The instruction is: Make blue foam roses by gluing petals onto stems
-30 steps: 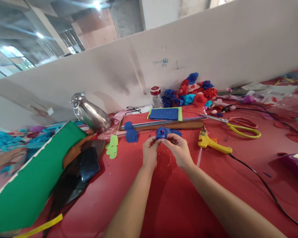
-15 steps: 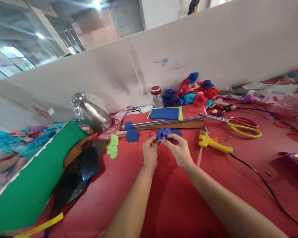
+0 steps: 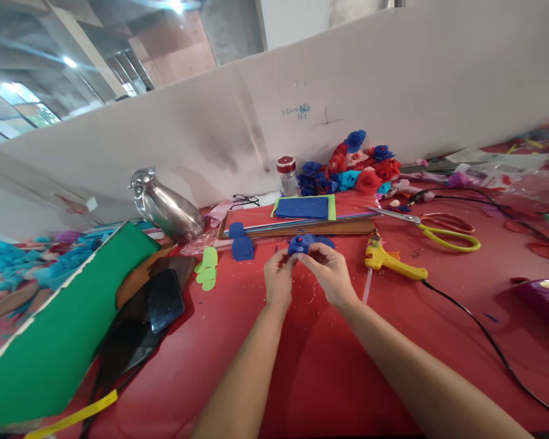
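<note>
A small blue paper flower [image 3: 298,245] with a red centre is held up between both hands over the red table [image 3: 320,372]. My left hand [image 3: 279,277] pinches its lower left side. On the right side, my right hand [image 3: 328,271] grips it with thumb and fingers. Behind the flower lie more blue paper pieces [image 3: 324,242], partly hidden by the hand. Cut blue petals [image 3: 243,247] and light green petals [image 3: 207,268] rest to the left. A yellow glue gun [image 3: 393,262] with a clear glue stick lies right of my right hand.
Scissors [image 3: 443,230] lie at the right, near a purple device [image 3: 546,299]. A bunch of paper flowers [image 3: 366,171], a lidded jar [image 3: 288,177] and a steel jug [image 3: 169,204] line the wall. A green panel [image 3: 68,335] and a phone [image 3: 166,300] are at left.
The flower has tilted slightly within my fingers, and both hands have shifted a little. Everything else on the table stays in place, apart from a slight camera shift.
</note>
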The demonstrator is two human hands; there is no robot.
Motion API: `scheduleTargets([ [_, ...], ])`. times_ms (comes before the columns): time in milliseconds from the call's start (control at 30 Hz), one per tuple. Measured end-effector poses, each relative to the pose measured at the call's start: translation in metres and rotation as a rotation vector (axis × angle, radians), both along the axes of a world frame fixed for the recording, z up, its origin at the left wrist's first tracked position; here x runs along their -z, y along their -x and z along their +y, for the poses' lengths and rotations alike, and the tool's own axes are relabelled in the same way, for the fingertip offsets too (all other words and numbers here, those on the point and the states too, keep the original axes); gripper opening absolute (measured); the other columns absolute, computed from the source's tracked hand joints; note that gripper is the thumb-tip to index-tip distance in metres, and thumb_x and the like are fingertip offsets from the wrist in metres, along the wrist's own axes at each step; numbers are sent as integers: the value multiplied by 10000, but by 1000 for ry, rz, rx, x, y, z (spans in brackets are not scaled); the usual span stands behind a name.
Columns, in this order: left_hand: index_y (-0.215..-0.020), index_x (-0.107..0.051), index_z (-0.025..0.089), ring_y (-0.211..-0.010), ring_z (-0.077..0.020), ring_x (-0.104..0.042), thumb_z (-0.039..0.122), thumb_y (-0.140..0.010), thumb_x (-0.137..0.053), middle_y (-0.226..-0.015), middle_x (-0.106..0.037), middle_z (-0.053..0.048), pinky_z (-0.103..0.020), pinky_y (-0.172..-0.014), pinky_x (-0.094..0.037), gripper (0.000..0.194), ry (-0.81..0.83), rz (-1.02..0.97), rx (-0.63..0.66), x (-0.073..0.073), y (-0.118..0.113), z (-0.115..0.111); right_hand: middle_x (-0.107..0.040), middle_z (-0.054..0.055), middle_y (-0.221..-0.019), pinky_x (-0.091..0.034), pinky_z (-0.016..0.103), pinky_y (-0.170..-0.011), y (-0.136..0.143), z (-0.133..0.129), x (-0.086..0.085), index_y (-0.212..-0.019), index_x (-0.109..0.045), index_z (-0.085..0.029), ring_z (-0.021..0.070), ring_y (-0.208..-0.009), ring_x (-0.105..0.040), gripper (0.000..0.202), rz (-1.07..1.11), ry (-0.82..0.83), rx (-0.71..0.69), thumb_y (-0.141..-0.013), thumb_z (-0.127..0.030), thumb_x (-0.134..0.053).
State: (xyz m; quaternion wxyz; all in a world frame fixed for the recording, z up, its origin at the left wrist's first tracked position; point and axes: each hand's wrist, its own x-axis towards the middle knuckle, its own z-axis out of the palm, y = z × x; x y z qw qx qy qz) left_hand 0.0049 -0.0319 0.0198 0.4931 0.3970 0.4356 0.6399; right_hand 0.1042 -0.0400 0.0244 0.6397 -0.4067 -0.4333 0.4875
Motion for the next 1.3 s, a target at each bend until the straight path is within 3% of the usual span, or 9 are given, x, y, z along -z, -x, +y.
scheduleTargets([
  [433,-902,-738,214,-958,-199,-622,268,-640,-729,-967,-727,-35,-354,-938,-441,267,-53,31,89,-5,2,-2,-655,-5,-744,-446,291,-736,-5,2,-8,-780,-690,-218,155,-715,-560,221,110,-2,-75,-604,-327,-767],
  [733,-806,-738,183,-799,-154,-618,263,-630,-739,-807,-717,-18,-308,-854,-449,194,-25,-14,85,0,2,1,-666,-11,-797,-443,281,-741,-4,2,-9,-872,-684,-237,141,-726,-555,305,173,-6,-67,-580,-258,-766],
  [967,-793,-723,182,-793,-140,-611,265,-606,-750,-799,-706,-10,-291,-842,-447,206,15,-89,73,1,0,3,-675,1,-821,-450,293,-768,-4,1,-11,-861,-679,-224,154,-757,-580,285,155,34,-90,-593,-287,-752],
  [1300,-779,-692,157,-620,-81,-536,288,-573,-772,-742,-664,-4,-221,-659,-429,257,142,-122,104,-6,-5,-2,-641,-13,-705,-435,275,-638,-6,8,-6,-776,-650,-198,123,-610,-528,260,186,172,-3,-559,-324,-717],
])
